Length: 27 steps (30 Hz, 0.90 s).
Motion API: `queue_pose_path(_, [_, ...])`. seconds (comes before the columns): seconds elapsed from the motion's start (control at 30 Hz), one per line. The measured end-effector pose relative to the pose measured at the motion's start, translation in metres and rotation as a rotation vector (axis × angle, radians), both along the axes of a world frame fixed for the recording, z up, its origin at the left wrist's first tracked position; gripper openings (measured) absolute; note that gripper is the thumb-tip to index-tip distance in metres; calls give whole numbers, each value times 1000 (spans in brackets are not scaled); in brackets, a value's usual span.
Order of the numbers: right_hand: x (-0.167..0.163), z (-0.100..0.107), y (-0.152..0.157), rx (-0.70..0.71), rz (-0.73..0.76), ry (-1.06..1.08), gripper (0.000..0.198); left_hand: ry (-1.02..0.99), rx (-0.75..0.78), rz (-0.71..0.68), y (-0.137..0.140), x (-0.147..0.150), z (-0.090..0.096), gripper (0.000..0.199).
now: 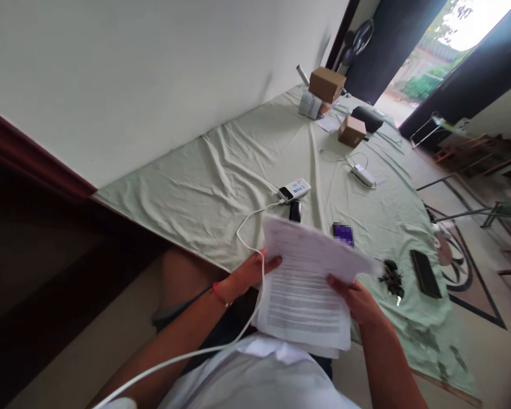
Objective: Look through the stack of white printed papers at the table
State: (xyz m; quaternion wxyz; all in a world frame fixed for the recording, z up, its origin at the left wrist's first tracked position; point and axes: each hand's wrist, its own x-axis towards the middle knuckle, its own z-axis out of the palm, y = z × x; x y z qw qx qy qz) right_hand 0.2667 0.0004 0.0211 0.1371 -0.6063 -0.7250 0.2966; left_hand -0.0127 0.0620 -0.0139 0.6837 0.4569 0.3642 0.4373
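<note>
I hold a stack of printed papers over my lap at the table's near edge. My left hand grips the left edge of the sheets, thumb on top. My right hand holds the right side, and the top sheet is lifted and curled away from the pages below. A white cable runs past my left wrist up to a white power bank on the table.
A pale green cloth covers the table along a white wall. On it lie a small black device, a purple item, keys, a black phone, another white power bank and two cardboard boxes. Chairs stand at right.
</note>
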Motion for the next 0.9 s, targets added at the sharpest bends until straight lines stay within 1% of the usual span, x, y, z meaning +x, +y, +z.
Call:
queue_pose_path(0.07, [-8, -8, -5, -230, -280, 437, 41, -100, -152, -71, 5, 3, -1, 43])
queue_pose_path(0.1, [-12, -11, -6, -343, -403, 629, 45, -166, -227, -92, 9, 4, -3, 46])
queue_pose_path(0.13, [-16, -14, -8, -427, -490, 761, 51, -223, -298, -95, 13, 6, -5, 49])
queue_pose_path(0.17, [-19, -16, -10, -469, -526, 817, 54, -259, -347, -87, 17, 7, -7, 50])
queue_pose_path(0.23, [-23, -18, -11, -471, -518, 827, 55, -287, -379, -60, 24, 11, -10, 50])
queue_pose_path(0.33, [-24, -19, -9, -410, -471, 807, 53, -279, -332, 0, 29, 15, -10, 49])
queue_pose_path(0.47, [-23, -23, -3, -157, -572, 787, 52, -268, -328, 51, 27, 15, -10, 50])
queue_pose_path(0.5, [-24, -25, -2, -116, -583, 764, 51, -272, -325, 63, 27, 14, -11, 51])
queue_pose_path(0.57, [-26, -29, -3, -114, -574, 735, 50, -279, -316, 86, 25, 13, -14, 51])
queue_pose_path(0.67, [-26, -31, -5, -199, -522, 718, 52, -282, -307, 94, 24, 11, -19, 53])
queue_pose_path(0.7, [-24, -30, -5, -198, -498, 679, 53, -278, -302, 93, 24, 11, -20, 54])
queue_pose_path(0.73, [-21, -27, -4, -159, -482, 609, 54, -266, -297, 87, 24, 11, -21, 56])
queue_pose_path(0.77, [-17, -24, -1, -69, -481, 516, 54, -245, -292, 74, 24, 11, -23, 56])
queue_pose_path(0.8, [-14, -19, 3, 69, -490, 408, 56, -216, -284, 54, 23, 11, -25, 56])
queue_pose_path(0.87, [-9, -5, 17, 422, -497, 174, 57, -155, -258, -7, 22, 12, -29, 54])
queue_pose_path(0.9, [-9, 3, 26, 587, -447, 73, 56, -130, -241, -36, 21, 13, -30, 52])
